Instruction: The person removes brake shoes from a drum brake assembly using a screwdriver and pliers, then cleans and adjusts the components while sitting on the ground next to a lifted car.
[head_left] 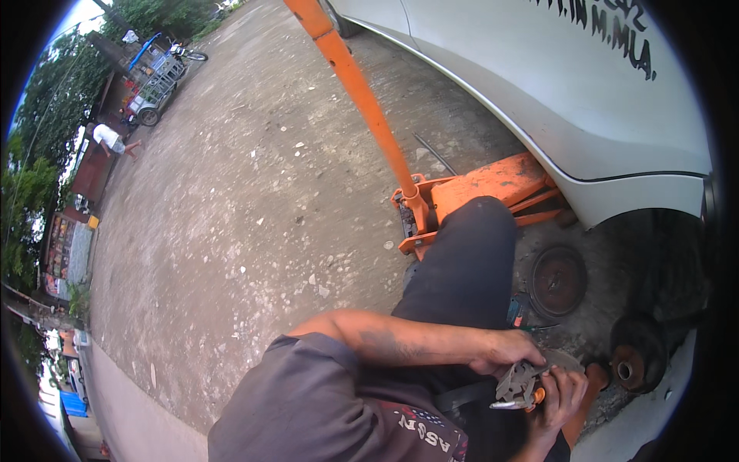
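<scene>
Both my hands are together over my lap, closed around a grey metal part (517, 383) with a jagged, hollow-looking face. My left hand (506, 352) grips its upper side, fingers bent. My right hand (563, 394) holds it from the right, fingers curled about its edge. An orange piece (538, 397) and a pale, slim metal tip show at the part's lower side; I cannot make out whether they belong to it. Beyond my hands, a round rusty brake drum (557, 282) lies on the ground. To the right is the vehicle's exposed wheel hub (627, 369).
An orange floor jack (493, 185) stands under the white vehicle (554, 92), its long handle (362, 92) slanting up. A metal rod (435, 153) lies beside it. Near my knee is a teal tool (517, 309). Far left, a person (108, 138) bends near a parked tricycle (154, 88).
</scene>
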Demonstrator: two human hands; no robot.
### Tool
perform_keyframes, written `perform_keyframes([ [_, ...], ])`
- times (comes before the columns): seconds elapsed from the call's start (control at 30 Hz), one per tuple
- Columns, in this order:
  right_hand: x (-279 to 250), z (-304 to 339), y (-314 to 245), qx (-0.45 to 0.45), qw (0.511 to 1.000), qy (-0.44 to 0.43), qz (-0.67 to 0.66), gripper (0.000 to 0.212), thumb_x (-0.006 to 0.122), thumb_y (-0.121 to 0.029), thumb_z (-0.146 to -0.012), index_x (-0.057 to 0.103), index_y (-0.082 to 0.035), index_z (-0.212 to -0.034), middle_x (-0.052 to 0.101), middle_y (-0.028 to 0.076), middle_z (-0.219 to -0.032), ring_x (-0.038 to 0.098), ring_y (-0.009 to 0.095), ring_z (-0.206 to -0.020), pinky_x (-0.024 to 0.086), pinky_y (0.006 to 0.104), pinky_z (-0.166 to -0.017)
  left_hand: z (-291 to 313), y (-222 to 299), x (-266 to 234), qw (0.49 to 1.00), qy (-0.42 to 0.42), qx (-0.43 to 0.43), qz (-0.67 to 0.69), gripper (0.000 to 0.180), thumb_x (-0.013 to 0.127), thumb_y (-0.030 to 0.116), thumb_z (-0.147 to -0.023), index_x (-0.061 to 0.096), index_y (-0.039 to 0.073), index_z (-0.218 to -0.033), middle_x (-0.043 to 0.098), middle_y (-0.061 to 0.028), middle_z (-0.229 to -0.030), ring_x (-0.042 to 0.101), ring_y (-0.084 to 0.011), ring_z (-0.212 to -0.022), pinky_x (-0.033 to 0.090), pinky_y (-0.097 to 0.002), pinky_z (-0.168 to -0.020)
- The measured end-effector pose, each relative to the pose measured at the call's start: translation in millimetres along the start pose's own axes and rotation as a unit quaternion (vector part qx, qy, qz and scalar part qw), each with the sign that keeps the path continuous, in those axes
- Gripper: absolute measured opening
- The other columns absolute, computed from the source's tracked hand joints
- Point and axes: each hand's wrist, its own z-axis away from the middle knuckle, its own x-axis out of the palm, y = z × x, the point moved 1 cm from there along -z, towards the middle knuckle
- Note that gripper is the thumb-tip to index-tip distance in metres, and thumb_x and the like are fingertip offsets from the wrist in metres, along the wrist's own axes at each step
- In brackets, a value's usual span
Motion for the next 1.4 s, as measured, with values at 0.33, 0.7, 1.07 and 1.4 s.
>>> perform_keyframes([
  [0.33,44,10,94,0.475,0.833,-0.233,-0.163,0.046,0.064,-0.027,-0.090,0.059,0.001,-0.125,0.063,0.025,-0.121,0.059,0.040,-0.115,0.046,0.0419,-0.098,-39,98,-59,0.917,0.341,0.132,-0.161,0.025,0.054,0.017,-0.096,0.063,0.001,-0.113,0.066,-0.0159,-0.106,0.066,-0.0296,-0.089,0.055,-0.0428,-0.073],
  [0.7,254,57,86,0.676,0.482,-0.344,-0.439,0.043,0.061,-0.008,-0.089,0.048,-0.005,-0.130,0.061,0.010,-0.083,0.060,0.019,-0.063,0.054,0.0351,-0.049,-144,-49,-281,0.831,0.503,0.091,-0.221,0.040,0.064,0.023,-0.093,0.064,-0.010,-0.116,0.069,-0.0175,-0.105,0.066,-0.0242,-0.095,0.052,-0.0354,-0.079],
  [1.07,331,46,39,0.679,0.464,-0.330,-0.464,0.034,0.056,-0.006,-0.085,0.049,0.002,-0.118,0.057,0.009,-0.081,0.055,0.017,-0.065,0.047,0.0335,-0.052,-125,-75,-331,0.803,0.531,0.099,-0.252,0.043,0.063,0.033,-0.093,0.068,-0.004,-0.114,0.071,-0.0241,-0.105,0.069,-0.0343,-0.103,0.051,-0.0386,-0.088],
  [1.4,350,44,12,0.669,0.463,-0.321,-0.485,0.020,0.058,-0.003,-0.089,0.056,0.000,-0.108,0.060,0.008,-0.081,0.058,0.017,-0.066,0.048,0.0316,-0.051,-115,-67,-316,0.783,0.511,0.096,-0.341,0.047,0.061,0.039,-0.094,0.068,-0.003,-0.113,0.071,-0.0253,-0.099,0.068,-0.0350,-0.099,0.051,-0.0398,-0.087],
])
